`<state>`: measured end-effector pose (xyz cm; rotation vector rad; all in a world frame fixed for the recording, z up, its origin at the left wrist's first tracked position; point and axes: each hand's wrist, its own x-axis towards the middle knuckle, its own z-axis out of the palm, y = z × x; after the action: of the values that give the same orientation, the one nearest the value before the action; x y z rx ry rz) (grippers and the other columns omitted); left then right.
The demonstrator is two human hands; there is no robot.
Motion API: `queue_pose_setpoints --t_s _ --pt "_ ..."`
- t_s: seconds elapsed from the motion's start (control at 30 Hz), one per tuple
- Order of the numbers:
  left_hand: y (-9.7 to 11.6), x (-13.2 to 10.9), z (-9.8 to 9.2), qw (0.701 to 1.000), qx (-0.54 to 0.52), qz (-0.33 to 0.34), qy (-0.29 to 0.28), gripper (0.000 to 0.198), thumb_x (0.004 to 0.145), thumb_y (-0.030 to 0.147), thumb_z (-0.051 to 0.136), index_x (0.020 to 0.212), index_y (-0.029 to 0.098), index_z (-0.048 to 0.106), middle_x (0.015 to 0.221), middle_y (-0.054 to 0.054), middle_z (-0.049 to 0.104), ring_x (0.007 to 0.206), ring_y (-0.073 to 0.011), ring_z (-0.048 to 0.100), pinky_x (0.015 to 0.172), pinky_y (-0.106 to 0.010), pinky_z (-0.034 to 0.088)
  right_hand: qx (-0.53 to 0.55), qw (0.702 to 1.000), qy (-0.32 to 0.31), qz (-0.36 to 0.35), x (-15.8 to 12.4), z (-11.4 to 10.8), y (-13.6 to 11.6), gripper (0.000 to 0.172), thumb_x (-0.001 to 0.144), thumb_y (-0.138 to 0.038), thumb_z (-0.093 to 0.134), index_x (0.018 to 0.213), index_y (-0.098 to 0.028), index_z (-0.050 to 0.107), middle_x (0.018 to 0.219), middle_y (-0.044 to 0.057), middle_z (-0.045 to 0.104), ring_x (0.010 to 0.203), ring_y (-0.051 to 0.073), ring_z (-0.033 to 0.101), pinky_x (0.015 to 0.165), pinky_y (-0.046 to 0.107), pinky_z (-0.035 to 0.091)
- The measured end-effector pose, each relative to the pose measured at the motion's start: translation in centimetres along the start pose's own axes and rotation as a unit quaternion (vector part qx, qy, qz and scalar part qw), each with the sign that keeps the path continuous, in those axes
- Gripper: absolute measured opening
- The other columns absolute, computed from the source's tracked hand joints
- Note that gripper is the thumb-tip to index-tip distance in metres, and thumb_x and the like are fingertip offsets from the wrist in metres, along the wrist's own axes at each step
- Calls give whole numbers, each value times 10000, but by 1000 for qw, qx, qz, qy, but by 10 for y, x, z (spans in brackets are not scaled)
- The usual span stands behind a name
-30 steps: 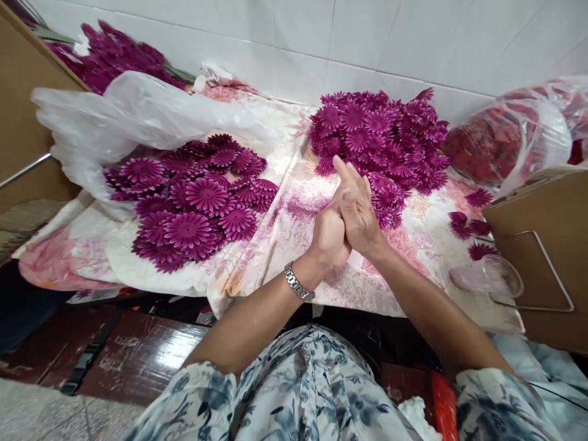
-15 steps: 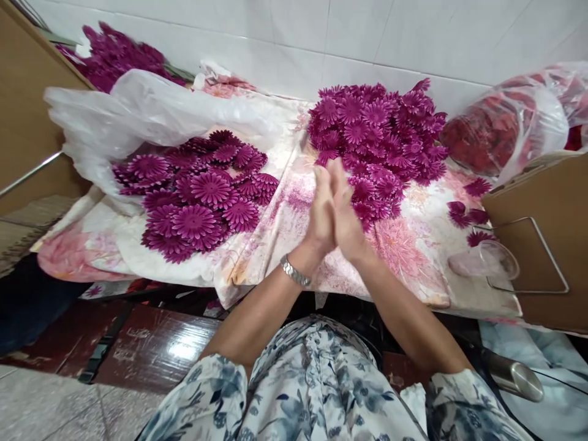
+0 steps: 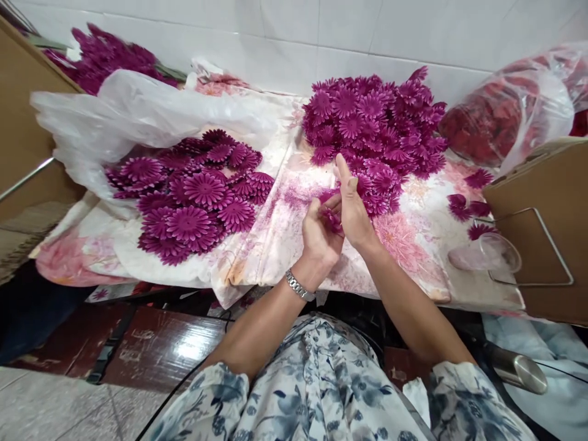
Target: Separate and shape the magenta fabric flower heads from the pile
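My left hand (image 3: pixel 319 239), palm turned up and fingers curled, cups a crumpled magenta artificial flower (image 3: pixel 332 220). Its edge shows between the two hands and the rest is hidden. My right hand (image 3: pixel 353 211) stands upright against the left one, its fingers stretched out and holding nothing visible. Behind the hands lies a heap of small magenta flower heads (image 3: pixel 353 116). To the left, larger flat flower layers (image 3: pixel 193 211) in the same magenta are stacked in loose piles on the floral cloth (image 3: pixel 257 245).
A white plastic bag (image 3: pixel 119 116) lies behind the left piles. Cardboard boxes stand at both sides, the right box (image 3: pixel 537 233) with a wire handle. Near it are a clear plastic cup (image 3: pixel 493 254) and several loose petals. A bag of red petals (image 3: pixel 496 122) leans against the tiled wall (image 3: pixel 285 55).
My palms were pressed together and have come apart at the fingers. The left hand has turned up, showing the magenta flower in it. The camera view has shifted slightly.
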<state>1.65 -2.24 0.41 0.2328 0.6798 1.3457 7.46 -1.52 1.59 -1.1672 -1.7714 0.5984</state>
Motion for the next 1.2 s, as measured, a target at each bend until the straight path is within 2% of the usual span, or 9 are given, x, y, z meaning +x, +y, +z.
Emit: queue_pose_setpoints --t_s 0.07,0.17,0.37,0.5,0.6,0.77,0.83,0.97,1.2 --pt "0 -1 -1 999 -29 -21 17 287 859 361 438 705 177 596 660 -10 603 641 -91 598 649 -214 496 46 998 18 26 0 -9 1 620 884 -602 17 1378 -380 319 1421 18 438 1220 185 499 1017 402 421" --pt "6 -5 0 998 -36 -53 9 338 855 403 404 772 162 626 721 -50 654 695 -132 633 645 -254 511 96 993 58 36 -6 -22 4 559 918 -571 143 1263 -294 486 1219 55 594 1032 156 605 886 336 499" --pt "12 -12 -3 998 -24 -60 24 267 840 337 440 797 152 629 754 -41 659 683 -114 623 632 -233 487 -31 999 35 13 -32 -35 13 203 823 -343 591 955 -201 652 919 56 640 884 176 598 823 364 482" --pt "4 -19 -4 997 -32 -68 -22 255 845 305 421 807 148 618 820 -53 647 806 -130 629 743 -249 488 -108 994 33 -2 -43 -29 15 45 769 -246 630 791 -207 633 840 40 645 855 198 569 816 402 444" --pt "0 -23 -6 997 -20 -66 -27 206 836 277 439 841 156 606 836 -43 628 822 -118 613 781 -243 478 -102 994 25 -2 -47 -29 13 71 769 -226 618 710 -207 584 781 26 630 801 189 565 783 387 435" --pt "1 -32 -20 990 112 80 6 154 729 159 609 876 203 597 867 21 595 757 -57 560 718 -169 449 -71 997 30 -26 -54 -35 7 90 802 -220 586 721 -205 551 738 19 602 760 172 557 735 344 433" --pt "2 -36 -27 977 171 129 -18 127 702 150 656 811 189 602 789 34 574 679 -48 539 661 -160 444 -64 997 26 -25 -57 -37 5 94 806 -229 591 727 -202 550 728 16 599 741 165 551 718 333 430" --pt "3 -42 -38 956 241 124 -110 100 716 212 693 772 171 622 694 26 589 593 -68 545 591 -190 452 -49 998 22 -14 -62 -37 4 78 802 -206 594 736 -202 553 724 3 602 723 151 552 701 310 431" --pt "1 -40 -48 919 309 211 -121 40 763 194 658 732 182 636 733 16 576 679 -87 534 646 -215 434 12 1000 -2 25 -68 -40 4 51 807 -234 594 780 -200 566 776 -3 610 761 134 574 727 292 443"
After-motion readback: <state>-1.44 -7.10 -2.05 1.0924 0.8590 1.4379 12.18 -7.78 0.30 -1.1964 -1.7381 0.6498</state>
